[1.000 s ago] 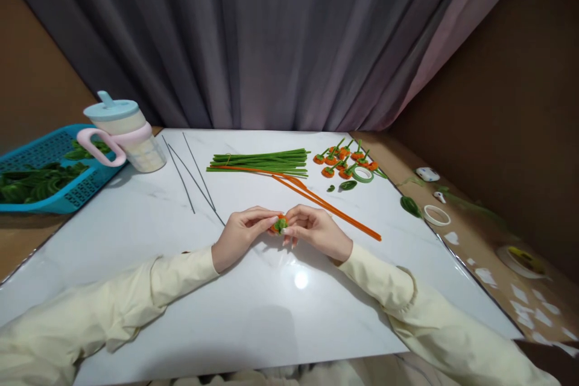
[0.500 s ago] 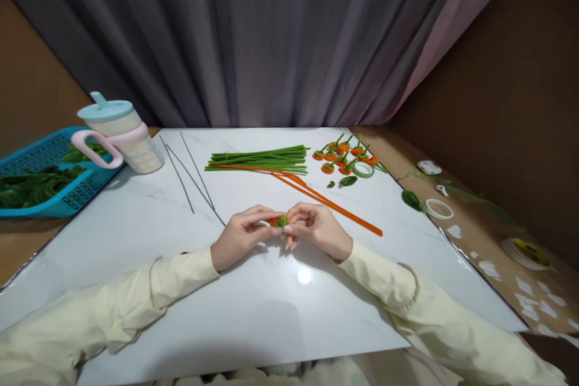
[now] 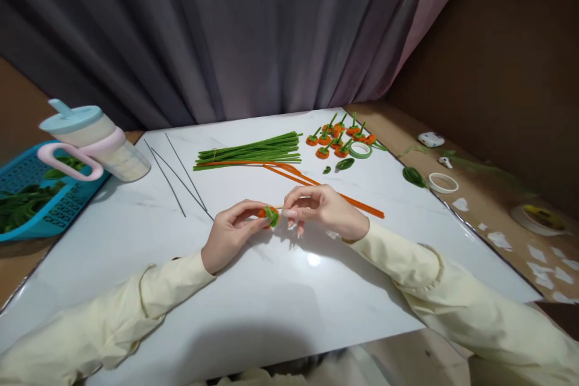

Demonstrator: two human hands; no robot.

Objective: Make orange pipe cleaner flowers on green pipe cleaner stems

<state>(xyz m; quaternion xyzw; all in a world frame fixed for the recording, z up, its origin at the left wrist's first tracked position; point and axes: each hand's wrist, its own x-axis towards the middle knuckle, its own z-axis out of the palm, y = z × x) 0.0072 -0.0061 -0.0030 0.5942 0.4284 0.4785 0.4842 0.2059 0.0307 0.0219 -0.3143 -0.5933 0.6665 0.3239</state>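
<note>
My left hand (image 3: 237,232) pinches a small orange pipe-cleaner piece (image 3: 270,217) with a green top between thumb and fingertips, low over the white table. Just to its right, my right hand (image 3: 323,211) has thumb and forefinger pressed together. A thin pale strip (image 3: 280,207) spans the short space from the piece to those fingertips; its kind is unclear. Beyond the hands lies a bundle of green pipe cleaners (image 3: 253,151), with several orange pipe cleaners (image 3: 362,205) running past my right hand. Finished-looking orange pieces with green stems (image 3: 323,152) are grouped farther back.
A roll of green tape (image 3: 360,150) is beside the orange pieces. Thin dark wires (image 3: 174,178) lie at left, near a lidded cup (image 3: 97,145) and a blue basket (image 3: 58,211) of green pieces. An earbud case (image 3: 430,139) and paper scraps (image 3: 500,240) lie at right.
My right hand has drawn away from the orange piece to the right, and the pale strip now shows between. The green top has turned in my left hand. The view has shifted slightly.
</note>
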